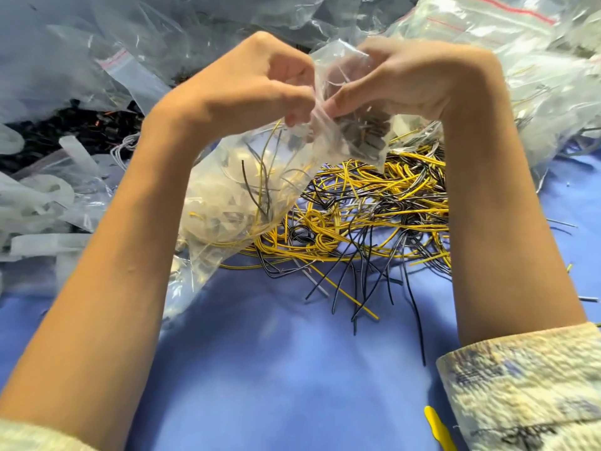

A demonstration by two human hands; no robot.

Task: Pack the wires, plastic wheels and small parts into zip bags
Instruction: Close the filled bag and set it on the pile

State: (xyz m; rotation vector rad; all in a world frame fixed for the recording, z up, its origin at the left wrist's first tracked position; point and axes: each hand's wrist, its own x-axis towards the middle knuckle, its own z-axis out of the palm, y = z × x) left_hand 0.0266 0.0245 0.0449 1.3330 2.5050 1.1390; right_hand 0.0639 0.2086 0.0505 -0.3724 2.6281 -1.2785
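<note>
My left hand and my right hand are raised together over the table, and both pinch the top of a clear zip bag. The bag hangs down to the left between my forearms. It holds yellow and black wires and pale plastic pieces. A second clear pouch with small dark parts hangs just below my right thumb. A loose heap of yellow and black wires lies on the blue table cover right under the hands.
Translucent white plastic wheels are piled at the left, with small black parts behind them. Filled and empty zip bags crowd the back and right. A yellow object lies at the front edge on the blue cover.
</note>
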